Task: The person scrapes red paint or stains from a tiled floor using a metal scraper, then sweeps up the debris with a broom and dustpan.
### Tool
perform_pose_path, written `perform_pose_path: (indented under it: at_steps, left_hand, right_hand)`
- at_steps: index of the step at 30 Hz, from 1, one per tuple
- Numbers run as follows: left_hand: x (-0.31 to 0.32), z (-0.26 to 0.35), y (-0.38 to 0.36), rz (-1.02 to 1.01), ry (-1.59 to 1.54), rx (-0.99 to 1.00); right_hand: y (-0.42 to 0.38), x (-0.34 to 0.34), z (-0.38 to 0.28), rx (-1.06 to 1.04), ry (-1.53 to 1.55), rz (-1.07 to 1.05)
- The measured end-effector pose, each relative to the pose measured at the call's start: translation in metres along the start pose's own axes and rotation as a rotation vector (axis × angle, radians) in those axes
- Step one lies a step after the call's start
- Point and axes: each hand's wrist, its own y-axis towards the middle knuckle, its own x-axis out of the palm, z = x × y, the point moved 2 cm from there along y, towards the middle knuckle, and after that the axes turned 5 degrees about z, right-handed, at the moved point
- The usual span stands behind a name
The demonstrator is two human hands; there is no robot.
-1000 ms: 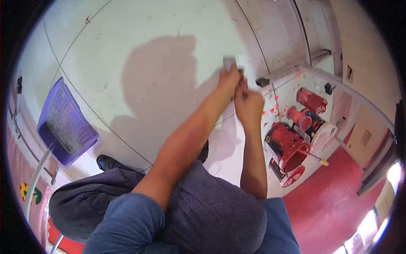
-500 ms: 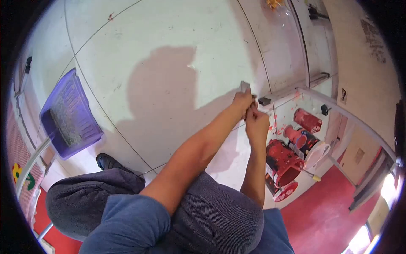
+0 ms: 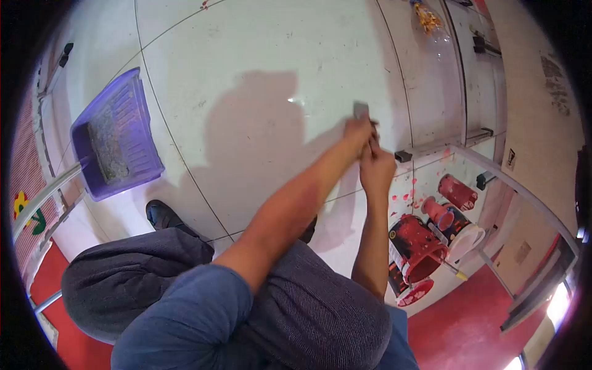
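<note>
My left hand is closed near the top of a scraper, whose flat grey blade sticks out past the fingers over the pale tiled floor. Just below and to the right, my right hand is closed too, its fingers meeting the left ones around the lower end of the scraper. A bit of dark handle shows between the hands, and most of it is hidden. My knees are bent, with both forearms reaching forward between and over them.
A purple dustpan holding grey debris lies at the left. On the right stand red-stained paint cans, with a brush across one and red drips on the tiles. A metal frame rail runs beside them. A plastic bottle lies at the top right.
The view has shifted slightly, so the dustpan and cans sit further right. Both hands with the scraper have moved slightly away from me, still held together.
</note>
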Motion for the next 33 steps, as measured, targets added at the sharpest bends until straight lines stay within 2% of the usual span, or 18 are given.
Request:
perform_pose_path:
  at_steps: [1,4,5,7,9,10,11,14,17,19,22,23,24,25,26,28,32,33]
  left_hand:
    - [0.0,0.014,0.001,-0.009,-0.072,0.081]
    - [-0.044,0.001,-0.021,0.167,-0.211,-0.08]
    - [-0.052,0.012,-0.024,0.19,-0.143,-0.023]
    - [-0.064,0.04,-0.028,0.243,0.007,0.076]
    - [-0.054,0.102,-0.028,0.19,0.19,0.17]
    - [-0.053,0.104,-0.008,0.127,0.056,0.178]
    - [-0.052,0.106,0.011,0.061,-0.075,0.202]
    - [-0.071,0.05,-0.009,0.107,-0.209,-0.041]
    - [-0.065,0.074,-0.007,0.127,-0.217,0.038]
    - [-0.058,0.116,-0.007,0.007,-0.163,0.21]
    - [-0.069,0.089,-0.005,0.042,-0.247,0.031]
    - [-0.082,0.07,-0.025,0.125,-0.157,0.079]
    - [-0.096,0.049,-0.032,0.256,-0.155,0.198]
    - [-0.101,0.066,-0.037,0.262,-0.147,0.186]
    - [-0.103,0.075,-0.041,0.269,-0.138,0.154]
    - [-0.101,0.097,-0.035,0.143,-0.112,0.15]
    - [-0.129,0.086,-0.055,0.122,-0.516,0.092]
    - [-0.144,0.072,-0.073,0.17,-0.551,0.052]
  right_hand:
    - [0.009,0.003,-0.008,-0.05,0.055,0.021]
    - [-0.025,-0.007,-0.043,-0.1,-0.084,-0.175]
    - [-0.034,0.003,-0.054,-0.093,0.062,-0.144]
    - [-0.014,0.021,-0.068,-0.134,-0.196,-0.245]
    - [0.025,0.043,-0.086,-0.172,-0.08,-0.151]
    - [0.036,0.046,-0.092,-0.194,-0.023,-0.097]
    - [0.034,0.043,-0.095,-0.21,-0.059,-0.124]
    - [-0.006,0.026,-0.089,-0.277,-0.109,-0.187]
    - [0.016,0.038,-0.09,-0.226,-0.252,-0.21]
    - [0.045,0.039,-0.117,-0.191,-0.119,-0.189]
    - [0.017,0.041,-0.107,-0.227,-0.208,-0.243]
    - [0.002,0.039,-0.093,-0.245,-0.292,-0.274]
    - [-0.019,0.041,-0.092,-0.32,-0.129,-0.188]
    - [-0.037,0.048,-0.095,-0.382,0.038,-0.109]
    - [-0.028,0.052,-0.09,-0.323,-0.169,-0.271]
    - [0.002,0.06,-0.121,-0.347,-0.119,-0.23]
    - [-0.018,0.057,-0.137,-0.392,-0.217,-0.376]
    - [-0.039,0.062,-0.127,-0.527,-0.245,-0.385]
